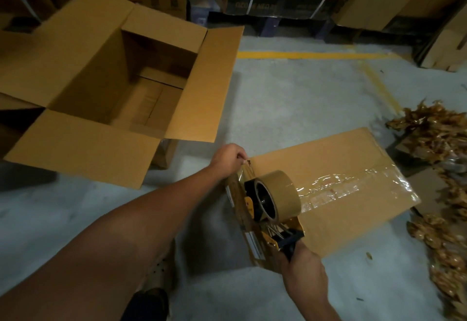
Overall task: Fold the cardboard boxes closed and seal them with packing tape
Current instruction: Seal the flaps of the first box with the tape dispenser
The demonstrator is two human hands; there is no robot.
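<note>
Fingers of the left hand [227, 159] pinch, I think, the tape's free end at the near-left edge of the closed box [328, 153] on the floor [290, 93]. The right hand [302, 267] grips the tape dispenser [275, 195] just behind; the seam [353, 186] runs away rightward.

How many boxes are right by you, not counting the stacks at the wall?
2. An open box on the left, flaps spread; a closed box on the right, taped along its seam, under the tape dispenser. Others may hide behind the open one.
</note>
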